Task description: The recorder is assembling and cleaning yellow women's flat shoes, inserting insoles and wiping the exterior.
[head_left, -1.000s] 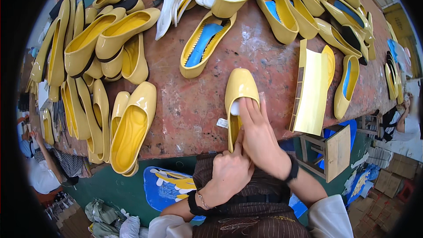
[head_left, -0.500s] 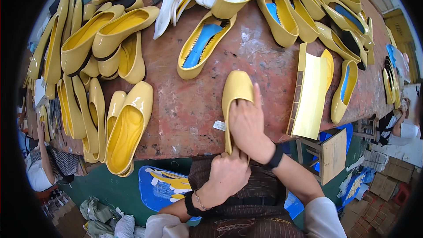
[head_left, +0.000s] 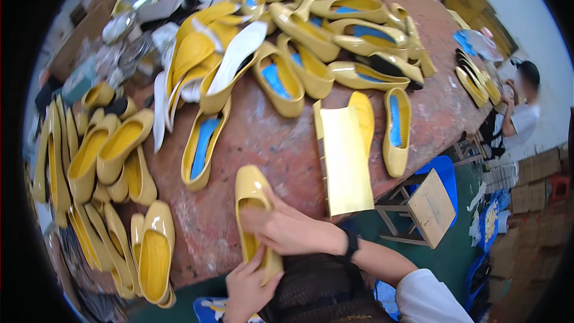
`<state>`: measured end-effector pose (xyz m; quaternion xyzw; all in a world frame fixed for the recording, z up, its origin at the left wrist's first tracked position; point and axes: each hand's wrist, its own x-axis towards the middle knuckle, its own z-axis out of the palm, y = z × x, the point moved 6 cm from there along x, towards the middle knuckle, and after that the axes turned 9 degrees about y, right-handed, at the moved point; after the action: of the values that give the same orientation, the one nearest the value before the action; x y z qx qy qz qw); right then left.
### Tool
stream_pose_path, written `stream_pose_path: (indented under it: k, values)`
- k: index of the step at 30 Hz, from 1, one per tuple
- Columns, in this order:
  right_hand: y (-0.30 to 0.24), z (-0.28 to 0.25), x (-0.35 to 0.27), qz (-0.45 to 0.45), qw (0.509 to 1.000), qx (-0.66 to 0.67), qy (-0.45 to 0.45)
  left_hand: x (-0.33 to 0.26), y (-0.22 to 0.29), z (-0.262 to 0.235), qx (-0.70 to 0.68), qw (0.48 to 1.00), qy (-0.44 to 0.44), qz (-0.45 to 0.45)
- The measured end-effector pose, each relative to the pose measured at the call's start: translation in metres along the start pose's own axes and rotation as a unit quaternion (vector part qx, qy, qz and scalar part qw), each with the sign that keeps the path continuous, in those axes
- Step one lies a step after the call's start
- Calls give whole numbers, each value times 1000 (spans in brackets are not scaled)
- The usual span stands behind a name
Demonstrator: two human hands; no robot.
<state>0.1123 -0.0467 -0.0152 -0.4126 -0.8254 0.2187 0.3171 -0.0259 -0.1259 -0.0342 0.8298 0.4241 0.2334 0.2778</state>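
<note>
A glossy yellow flat shoe point(head_left: 249, 182) lies at the table's near edge, its toe pointing away from me and its opening facing up. My left hand point(head_left: 250, 290) grips its heel end, with the thumb and fingers around the side. Over the shoe's opening is my right hand point(head_left: 293, 226). Its fingers are smeared by motion, so I cannot make out their pose or whether they touch the lining. Just beyond lies another yellow shoe point(head_left: 189, 155) with a blue strip inside, and a white insole point(head_left: 238, 54) rests in the shoe behind it.
Finished-looking yellow shoes point(head_left: 156, 251) crowd the left side of the table point(head_left: 263, 137). More shoes with blue strips point(head_left: 365, 33) are heaped at the back. A pale yellow sheet point(head_left: 344, 161) and a yellow insole point(head_left: 362, 113) lie right. Beyond the edge stands a wooden stool point(head_left: 439, 209); a co-worker point(head_left: 523, 119) sits farther off.
The view has swung to the right, so the table contents appear farther left and lower. My right hand was inside the shoe with its index finger along the outside; now it blurs over the opening.
</note>
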Motion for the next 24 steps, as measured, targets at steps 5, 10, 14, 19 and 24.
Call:
stream_pose_path:
  k: [5,10,14,19,24]
  values:
    - [76,-138,-89,283,895,11,344,-118,-82,-161,-224,867,173,-409]
    - [164,-154,-139,426,774,-162,439,-90,-115,-271,110,898,367,-214]
    - [191,-128,-133,488,761,-156,399,47,-134,-169,132,940,264,-171]
    - [194,-119,-117,507,766,9,394,148,-129,-100,167,953,175,-180]
    - [194,-117,-104,505,766,-13,397,154,-139,-129,162,946,190,-206]
